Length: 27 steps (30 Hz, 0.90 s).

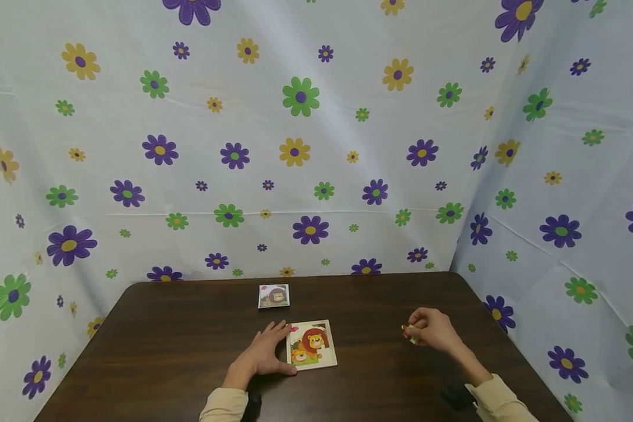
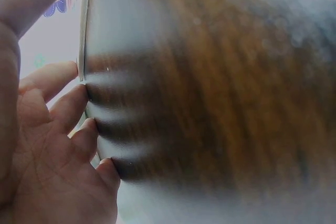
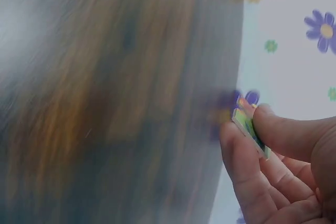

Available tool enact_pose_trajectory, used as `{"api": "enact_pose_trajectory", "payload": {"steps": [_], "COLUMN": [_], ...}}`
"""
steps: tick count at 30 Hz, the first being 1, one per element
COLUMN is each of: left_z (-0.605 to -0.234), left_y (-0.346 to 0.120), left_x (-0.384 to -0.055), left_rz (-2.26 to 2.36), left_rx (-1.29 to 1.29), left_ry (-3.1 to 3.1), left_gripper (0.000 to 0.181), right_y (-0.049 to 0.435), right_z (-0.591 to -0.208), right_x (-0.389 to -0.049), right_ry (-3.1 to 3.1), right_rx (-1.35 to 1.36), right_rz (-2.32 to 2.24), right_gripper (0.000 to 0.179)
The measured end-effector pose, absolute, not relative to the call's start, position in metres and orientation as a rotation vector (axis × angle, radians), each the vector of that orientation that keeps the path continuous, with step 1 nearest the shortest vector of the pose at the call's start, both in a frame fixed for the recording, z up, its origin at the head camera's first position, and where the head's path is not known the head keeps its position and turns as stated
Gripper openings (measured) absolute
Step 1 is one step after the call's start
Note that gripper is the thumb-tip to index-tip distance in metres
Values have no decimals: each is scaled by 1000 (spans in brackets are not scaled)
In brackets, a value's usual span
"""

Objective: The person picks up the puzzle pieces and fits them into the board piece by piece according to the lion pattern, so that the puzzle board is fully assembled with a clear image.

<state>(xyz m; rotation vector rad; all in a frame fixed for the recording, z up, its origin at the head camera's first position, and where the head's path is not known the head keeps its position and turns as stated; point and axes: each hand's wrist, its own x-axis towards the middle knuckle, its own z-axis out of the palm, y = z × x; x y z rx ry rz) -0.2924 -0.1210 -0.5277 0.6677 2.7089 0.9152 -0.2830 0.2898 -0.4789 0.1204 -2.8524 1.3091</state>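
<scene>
A square wooden puzzle board [image 1: 317,367] with a picture of lions lies on the dark table. Pale bare wood shows in its lower right part. My left hand [image 1: 265,351] rests at the board's left side, fingers stretched toward the upper left corner and thumb by the lower left corner. In the left wrist view, fingertips [image 2: 79,95] meet the tabletop and a board edge. Right of the board, my right hand [image 1: 436,330] pinches a small colourful puzzle piece [image 3: 247,123] between thumb and forefinger, above the table; its printed face is mostly hidden.
Behind the board lies a small picture card [image 1: 274,296] with a similar lion image. The brown wooden table [image 1: 190,328] ends at a white flower-patterned curtain [image 1: 316,246] at the back, and the same cloth hangs along the right side.
</scene>
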Motion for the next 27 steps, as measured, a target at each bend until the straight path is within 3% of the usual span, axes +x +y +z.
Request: {"api": "enact_pose_trajectory", "payload": {"steps": [9,13,27], "left_z": [-530,-530,-529], "left_y": [-122,-121,-121], "left_x": [-295,-295,-293], "left_rz": [902,912,919], "left_rx": [671,670,662], "left_ry": [2714,2707,2710], "left_gripper": [97,97,97], "right_y": [247,223,164], "right_z": [-471,-478,-500], "right_x": [-290,-289,-281], "right_ry": [-2846,-2816,-2793], "right_rx": [353,376,466], "right_rz": [1395,1489,1687], "right_gripper": [19,11,11]}}
